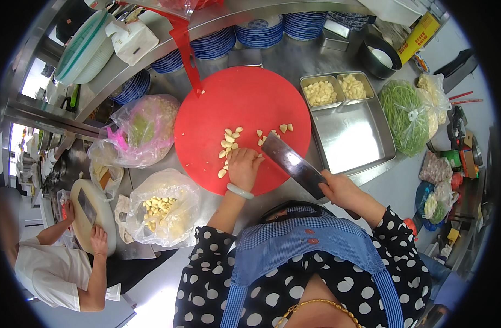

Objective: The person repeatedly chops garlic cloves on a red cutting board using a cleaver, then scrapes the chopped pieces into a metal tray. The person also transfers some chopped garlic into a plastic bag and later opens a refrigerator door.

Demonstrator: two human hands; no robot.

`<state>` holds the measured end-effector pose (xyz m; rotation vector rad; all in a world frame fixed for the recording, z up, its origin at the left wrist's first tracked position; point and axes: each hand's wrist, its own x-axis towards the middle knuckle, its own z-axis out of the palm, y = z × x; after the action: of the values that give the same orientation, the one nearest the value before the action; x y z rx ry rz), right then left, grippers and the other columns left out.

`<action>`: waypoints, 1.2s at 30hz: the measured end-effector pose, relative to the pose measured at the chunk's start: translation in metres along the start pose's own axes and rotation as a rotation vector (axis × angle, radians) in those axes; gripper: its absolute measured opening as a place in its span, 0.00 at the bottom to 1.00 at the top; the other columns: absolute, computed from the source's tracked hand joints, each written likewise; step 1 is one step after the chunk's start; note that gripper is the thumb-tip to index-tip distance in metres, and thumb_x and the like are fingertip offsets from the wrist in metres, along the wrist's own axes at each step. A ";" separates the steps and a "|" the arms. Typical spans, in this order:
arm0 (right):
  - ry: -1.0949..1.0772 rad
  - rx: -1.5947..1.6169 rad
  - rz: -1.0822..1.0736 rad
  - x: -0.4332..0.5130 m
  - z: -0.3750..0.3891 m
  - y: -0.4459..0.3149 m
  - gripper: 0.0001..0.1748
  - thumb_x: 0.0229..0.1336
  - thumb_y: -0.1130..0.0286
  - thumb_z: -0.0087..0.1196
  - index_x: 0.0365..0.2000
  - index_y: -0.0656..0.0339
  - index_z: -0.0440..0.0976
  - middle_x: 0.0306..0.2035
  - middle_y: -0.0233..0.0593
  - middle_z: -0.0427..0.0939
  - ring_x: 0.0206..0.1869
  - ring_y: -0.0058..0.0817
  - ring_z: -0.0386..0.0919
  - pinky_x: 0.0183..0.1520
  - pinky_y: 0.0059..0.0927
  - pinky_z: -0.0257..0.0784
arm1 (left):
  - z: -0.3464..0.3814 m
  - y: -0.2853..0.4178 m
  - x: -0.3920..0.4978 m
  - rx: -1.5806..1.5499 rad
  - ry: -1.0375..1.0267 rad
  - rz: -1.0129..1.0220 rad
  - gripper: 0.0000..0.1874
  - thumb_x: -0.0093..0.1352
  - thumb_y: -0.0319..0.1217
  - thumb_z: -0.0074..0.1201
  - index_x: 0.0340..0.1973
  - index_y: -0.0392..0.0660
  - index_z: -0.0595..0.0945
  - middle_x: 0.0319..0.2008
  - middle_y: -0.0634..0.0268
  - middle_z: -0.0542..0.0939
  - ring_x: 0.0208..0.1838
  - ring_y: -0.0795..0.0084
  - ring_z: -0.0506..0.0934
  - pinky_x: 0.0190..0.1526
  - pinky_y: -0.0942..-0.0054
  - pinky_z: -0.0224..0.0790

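Observation:
A round red cutting board (242,98) lies before me on a steel counter. My right hand (342,190) grips a wide-bladed cleaver (291,162) whose blade reaches over the board's right part. My left hand (244,164), with a pale bangle at the wrist, rests on the board left of the blade, thumb and fingers close together at a small garlic piece (260,155). Peeled garlic cloves (226,143) lie in a loose row above and left of that hand. Trimmed or cut garlic pieces (283,128) lie near the cleaver's far end, some partly hidden by it.
At right, a steel tray (353,139) bears two small containers of garlic (320,93). An open plastic bag of garlic cloves (160,209) stands lower left, a knotted bag (146,127) above it. A co-worker (58,266) works at a pale board (107,217). Stacked plates (258,30) line the back.

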<state>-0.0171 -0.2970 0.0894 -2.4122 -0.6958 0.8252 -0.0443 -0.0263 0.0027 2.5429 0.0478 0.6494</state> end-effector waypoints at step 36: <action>-0.040 0.735 0.192 -0.027 -0.029 0.022 0.12 0.61 0.70 0.44 0.43 0.65 0.68 0.19 0.27 0.69 0.14 0.14 0.65 0.19 0.18 0.65 | 0.012 0.015 0.020 0.124 0.022 0.062 0.06 0.55 0.27 0.59 0.28 0.47 0.81 0.28 0.66 0.73 0.36 0.64 0.71 0.38 0.65 0.61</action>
<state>-0.0096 -0.3379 0.1078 -1.8057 -0.1206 0.9924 -0.0222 -0.0422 0.0100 2.6653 0.0167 0.7186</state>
